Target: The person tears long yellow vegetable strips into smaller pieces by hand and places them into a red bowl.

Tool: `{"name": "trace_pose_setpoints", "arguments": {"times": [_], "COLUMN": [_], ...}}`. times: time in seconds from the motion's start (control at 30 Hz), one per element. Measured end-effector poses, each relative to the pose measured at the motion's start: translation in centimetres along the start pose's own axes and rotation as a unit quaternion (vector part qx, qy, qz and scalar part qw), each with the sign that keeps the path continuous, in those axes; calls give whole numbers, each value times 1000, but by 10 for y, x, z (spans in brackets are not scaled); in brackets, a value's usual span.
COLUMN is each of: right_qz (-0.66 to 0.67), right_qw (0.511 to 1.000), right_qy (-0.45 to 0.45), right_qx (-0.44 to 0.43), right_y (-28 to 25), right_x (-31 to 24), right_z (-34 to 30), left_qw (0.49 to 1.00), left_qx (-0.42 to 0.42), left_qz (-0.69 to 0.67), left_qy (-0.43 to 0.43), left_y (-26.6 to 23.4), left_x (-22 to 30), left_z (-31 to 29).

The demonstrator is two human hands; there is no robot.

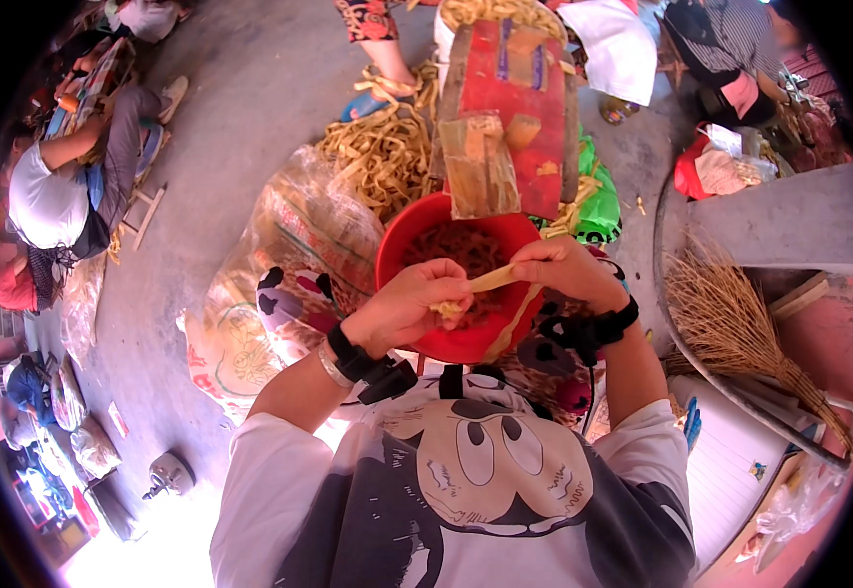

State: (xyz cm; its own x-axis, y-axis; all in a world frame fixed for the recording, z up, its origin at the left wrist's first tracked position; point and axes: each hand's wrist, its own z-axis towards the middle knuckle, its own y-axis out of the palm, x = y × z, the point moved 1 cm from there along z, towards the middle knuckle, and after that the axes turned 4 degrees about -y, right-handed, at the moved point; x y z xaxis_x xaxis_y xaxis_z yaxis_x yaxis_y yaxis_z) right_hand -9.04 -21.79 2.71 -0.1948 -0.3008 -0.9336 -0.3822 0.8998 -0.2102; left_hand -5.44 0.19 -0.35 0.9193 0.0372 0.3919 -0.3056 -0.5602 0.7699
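Observation:
My left hand (409, 306) and my right hand (575, 274) meet over a red plastic bucket (390, 257) in front of me. Between them stretches a flat, pale yellow strip (493, 280), its ends pinched in the fingertips of both hands. A small crumpled bit of yellow shows below my left fingers. From under my right hand a longer yellow length (516, 323) hangs down across the bucket's side. Brownish-red pieces (456, 245) lie inside the bucket, too small to name. Both wrists wear black straps.
A red-topped wooden block stand (534, 108) rises just beyond the bucket. Yellow strips (387, 147) lie heaped left of it, with a clear plastic sack (299, 235) nearer. A green bag (598, 196) and a twig broom (730, 314) are at right. Several people sit around.

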Motion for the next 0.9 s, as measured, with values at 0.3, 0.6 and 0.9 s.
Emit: {"name": "trace_pose_setpoints", "arguments": {"times": [0.3,0.6,0.9], "right_qz": [99,-60,205], "right_qw": [990,915,965], "right_qy": [46,-66,76], "right_qx": [91,394,147], "right_y": [-9,-18,19], "right_x": [12,53,-2], "right_z": [22,62,4], "left_qw": [793,582,575], "left_qx": [177,381,230], "left_qz": [517,631,689], "left_qy": [269,344,376], "left_y": [1,-5,39], "left_x": [40,57,19], "left_z": [28,64,5]}}
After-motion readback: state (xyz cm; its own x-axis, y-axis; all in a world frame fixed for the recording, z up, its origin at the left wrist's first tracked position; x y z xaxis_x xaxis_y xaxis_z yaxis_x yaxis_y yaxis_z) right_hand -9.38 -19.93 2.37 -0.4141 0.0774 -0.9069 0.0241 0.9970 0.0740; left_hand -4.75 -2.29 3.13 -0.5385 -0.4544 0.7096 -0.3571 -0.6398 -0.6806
